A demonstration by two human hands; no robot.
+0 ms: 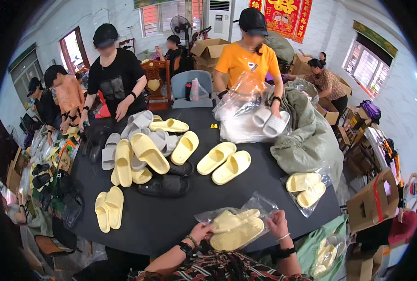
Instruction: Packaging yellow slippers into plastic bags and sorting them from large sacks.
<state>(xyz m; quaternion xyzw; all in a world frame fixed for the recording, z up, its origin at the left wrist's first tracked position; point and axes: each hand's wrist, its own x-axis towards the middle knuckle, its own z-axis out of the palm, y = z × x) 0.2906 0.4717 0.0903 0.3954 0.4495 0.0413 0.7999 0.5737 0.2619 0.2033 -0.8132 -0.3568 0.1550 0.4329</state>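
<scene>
While a pair of pale yellow slippers (236, 229) lies inside a clear plastic bag (255, 206) at the near edge of the black table (171, 215), both of the person's hands are on it; the left hand (202, 232) has its fingers curled around the heel end of the bagged pair, and the right hand (277, 223) is closed on the bag's plastic at the other side, pinching it against the slippers. Just to the right, nearer the table's rim, a second bagged yellow pair (305, 187) lies apart from the hands. Toward the middle of the table sits a loose yellow pair (224, 163), side by side; to the left, another yellow pair (108, 208) lies near the edge, well apart from the hands. Beyond these, a heap of yellow, grey and black slippers (145, 150) covers the left centre of the table. Across the table, a person in an orange shirt (248, 61) holds white slippers (270, 122) over a sheet of clear plastic; a person in a black shirt (117, 79) leans toward the heap; a large grey-green sack (306, 136) slumps at the right.
</scene>
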